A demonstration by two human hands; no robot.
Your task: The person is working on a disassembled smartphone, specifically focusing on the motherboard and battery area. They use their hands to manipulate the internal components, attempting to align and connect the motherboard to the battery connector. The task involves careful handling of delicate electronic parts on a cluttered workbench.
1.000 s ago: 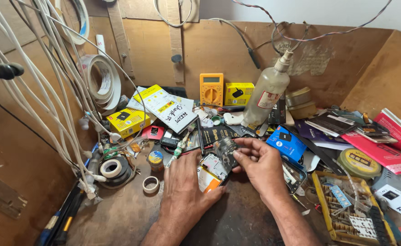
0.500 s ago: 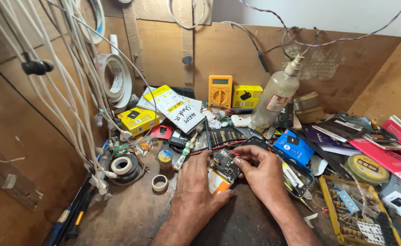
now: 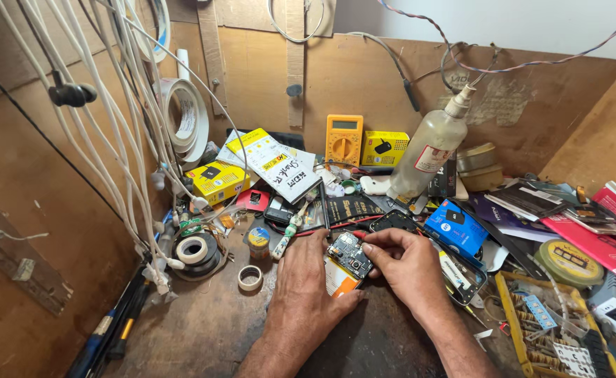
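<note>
An opened mobile phone (image 3: pixel 347 262) lies on the wooden bench, its circuit board and orange battery showing. My left hand (image 3: pixel 305 294) rests flat beside it and its thumb steadies the phone's lower edge. My right hand (image 3: pixel 406 262) sits on the phone's right side, with fingertips pinched at the board's upper corner. Whether a small part or tool is between those fingertips I cannot tell.
A yellow multimeter (image 3: pixel 343 138), a plastic squeeze bottle (image 3: pixel 428 150), yellow boxes (image 3: pixel 217 180), a blue box (image 3: pixel 456 227), tape rolls (image 3: pixel 194 250) and a parts tray (image 3: pixel 553 329) crowd the bench. White cables (image 3: pixel 119 126) hang at left. Screwdrivers (image 3: pixel 108 336) lie at the lower left.
The view has shifted slightly, so the bench sits lower in frame. Both hands stay on the opened phone with little change in grip.
</note>
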